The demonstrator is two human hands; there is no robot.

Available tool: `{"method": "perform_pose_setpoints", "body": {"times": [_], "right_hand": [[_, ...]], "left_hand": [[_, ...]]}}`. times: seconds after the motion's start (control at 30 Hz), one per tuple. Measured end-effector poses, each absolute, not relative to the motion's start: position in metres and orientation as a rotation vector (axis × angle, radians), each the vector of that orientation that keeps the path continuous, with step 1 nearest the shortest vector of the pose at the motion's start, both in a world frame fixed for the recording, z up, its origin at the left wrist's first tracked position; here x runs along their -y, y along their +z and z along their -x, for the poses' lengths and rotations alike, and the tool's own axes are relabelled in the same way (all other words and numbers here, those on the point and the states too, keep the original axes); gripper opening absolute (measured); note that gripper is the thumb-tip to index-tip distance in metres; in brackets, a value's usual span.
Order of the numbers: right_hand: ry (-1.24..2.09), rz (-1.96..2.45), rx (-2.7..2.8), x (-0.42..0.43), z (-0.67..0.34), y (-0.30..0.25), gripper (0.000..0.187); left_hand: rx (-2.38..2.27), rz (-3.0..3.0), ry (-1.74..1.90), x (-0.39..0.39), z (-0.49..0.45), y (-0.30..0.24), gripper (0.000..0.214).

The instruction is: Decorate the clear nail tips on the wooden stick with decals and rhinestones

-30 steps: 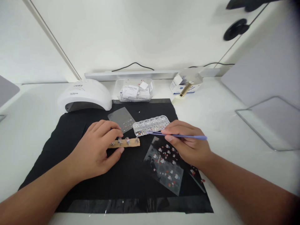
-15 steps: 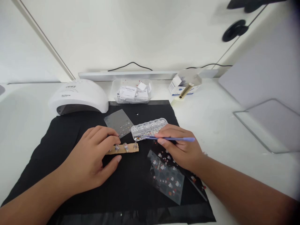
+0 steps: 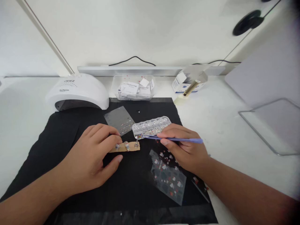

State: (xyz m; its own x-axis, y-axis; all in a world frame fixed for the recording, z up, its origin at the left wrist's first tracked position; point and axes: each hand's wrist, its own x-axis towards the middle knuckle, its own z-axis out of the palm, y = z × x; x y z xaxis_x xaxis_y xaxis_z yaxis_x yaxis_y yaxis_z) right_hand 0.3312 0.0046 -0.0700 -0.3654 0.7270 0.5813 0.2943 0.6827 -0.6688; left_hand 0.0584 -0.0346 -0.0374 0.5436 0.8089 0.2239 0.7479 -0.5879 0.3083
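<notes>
My left hand (image 3: pixel 93 156) rests on a black mat (image 3: pixel 58 137), its fingers and thumb closed on the left end of a tan cardboard strip (image 3: pixel 131 147) that carries small nail tips. My right hand (image 3: pixel 185 150) pinches thin purple tweezers (image 3: pixel 173 139), whose tip points left into a clear rhinestone box (image 3: pixel 151 125) with several compartments. A clear sticker sheet (image 3: pixel 168 178) with small red and white shapes lies under and below my right hand. A second grey sticker sheet (image 3: pixel 119 119) lies above my left hand.
A white nail lamp (image 3: pixel 77 92) stands at the back left of the mat. Behind the mat sit a clear tub of white pad packets (image 3: pixel 133 87) and a small white box with a gold tube (image 3: pixel 189 84). A wire frame (image 3: pixel 269 125) lies at right on the white table.
My right hand and the tweezers moved slightly left, the tip now over the box's left end. The view shifted a little. My left hand kept its hold on the strip.
</notes>
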Motion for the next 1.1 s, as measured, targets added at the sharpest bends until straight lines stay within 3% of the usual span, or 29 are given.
{"method": "perform_pose_setpoints", "body": {"times": [1.1], "right_hand": [[0.57,0.786,1.976,-0.0034,-0.3323,-0.0705,0.015]], "left_hand": [[-1.312,-2.597,0.548,0.0341,-0.0594,-0.038,0.014]]}}
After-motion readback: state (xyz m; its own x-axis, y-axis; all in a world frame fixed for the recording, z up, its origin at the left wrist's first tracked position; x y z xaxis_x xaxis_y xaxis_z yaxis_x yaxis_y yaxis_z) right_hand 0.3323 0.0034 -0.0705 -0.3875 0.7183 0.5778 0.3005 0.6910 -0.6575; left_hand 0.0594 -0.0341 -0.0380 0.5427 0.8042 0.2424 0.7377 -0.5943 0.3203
